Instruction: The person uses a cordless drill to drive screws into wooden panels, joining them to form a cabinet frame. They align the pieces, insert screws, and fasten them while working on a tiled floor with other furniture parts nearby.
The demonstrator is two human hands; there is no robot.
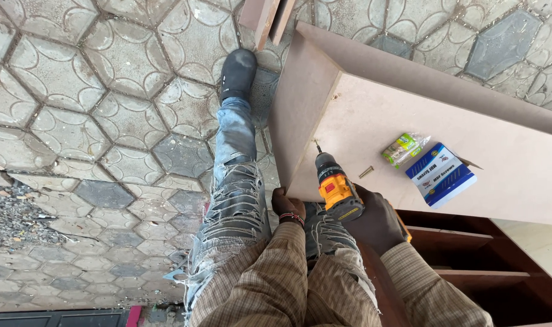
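Head view: right hand [377, 223] wrapped tight round drill [336, 184], bit at board [373, 121] near its edge. Left hand [286, 206] gripping that edge beside it, fingers apparently curled under. Loose screw [366, 172] just right of drill, box [440, 174] beyond.

Drill [338, 189]: cordless, yellow and black body — held in the right hand [377, 223], bit pointing down at the board's surface close to its left edge, tilted slightly.
Board [373, 115]: pale brown fibreboard panel, lying flat — a side panel joins it along the left edge.
Left hand [286, 206]: gripping the near corner of the board's left edge.
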